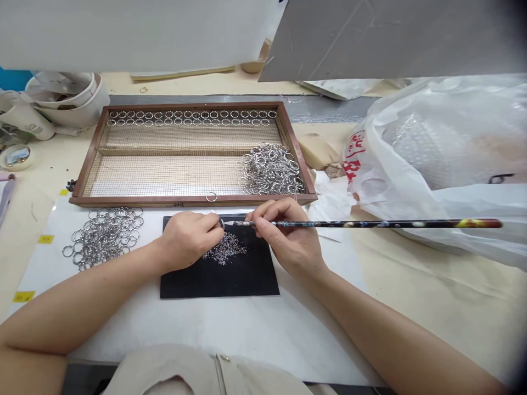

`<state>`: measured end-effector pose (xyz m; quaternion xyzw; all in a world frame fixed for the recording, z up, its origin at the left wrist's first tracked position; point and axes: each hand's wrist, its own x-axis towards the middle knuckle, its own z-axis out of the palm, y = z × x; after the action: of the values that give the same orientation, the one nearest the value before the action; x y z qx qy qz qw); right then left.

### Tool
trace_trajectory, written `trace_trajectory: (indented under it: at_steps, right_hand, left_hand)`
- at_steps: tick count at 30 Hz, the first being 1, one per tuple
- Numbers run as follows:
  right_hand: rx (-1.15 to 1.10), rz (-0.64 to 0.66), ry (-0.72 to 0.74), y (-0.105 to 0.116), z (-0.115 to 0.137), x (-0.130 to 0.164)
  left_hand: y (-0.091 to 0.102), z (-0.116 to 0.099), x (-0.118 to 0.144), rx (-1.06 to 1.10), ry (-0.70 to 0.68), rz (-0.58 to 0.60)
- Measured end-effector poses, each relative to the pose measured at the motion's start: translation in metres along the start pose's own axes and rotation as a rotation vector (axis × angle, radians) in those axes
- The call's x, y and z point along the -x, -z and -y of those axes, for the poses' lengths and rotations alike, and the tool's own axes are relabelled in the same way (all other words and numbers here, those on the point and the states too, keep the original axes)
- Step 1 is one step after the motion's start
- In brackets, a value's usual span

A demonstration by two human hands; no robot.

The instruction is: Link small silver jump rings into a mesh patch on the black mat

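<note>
My left hand (187, 237) rests on a black mat (230, 277) and pinches a small metal ring at its fingertips. My right hand (284, 233) grips a long dark patterned stick (370, 224), its tip pointing left and meeting the ring. A small pile of tiny shiny stones (228, 249) lies on the mat just under both hands. A loose heap of metal rings (105, 236) lies on the white sheet to the left of the mat.
A wooden mesh tray (88, 159) stands behind the mat, with rows of rings along its far side, a ring pile (269, 169) at its right and one ring (211, 196) on its front rim. White plastic bags (444, 159) fill the right. Cups (66, 99) sit far left.
</note>
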<state>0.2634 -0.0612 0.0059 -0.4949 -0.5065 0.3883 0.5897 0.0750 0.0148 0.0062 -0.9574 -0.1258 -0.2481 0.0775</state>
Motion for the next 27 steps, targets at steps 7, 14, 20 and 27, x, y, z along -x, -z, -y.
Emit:
trace_trajectory:
  at_steps: [7, 14, 20, 27]
  right_hand:
    - [0.030, 0.006, 0.004, -0.0003, 0.0035, -0.0008]
    - [0.023, 0.009, 0.002, -0.0002, 0.0030, -0.0007]
    - [-0.010, -0.014, 0.012, 0.0007, -0.0013, -0.0003]
    - [0.032, -0.006, -0.006, -0.0002, 0.0019, -0.0011]
  left_hand:
    - [-0.0002, 0.0001, 0.0001, -0.009, 0.000, -0.003]
    - [-0.0007, 0.0002, 0.0003, 0.001, 0.002, -0.004]
    - [0.0008, 0.0000, -0.0007, -0.011, 0.000, 0.002]
    - [0.0006, -0.0002, -0.0010, -0.023, -0.007, -0.001]
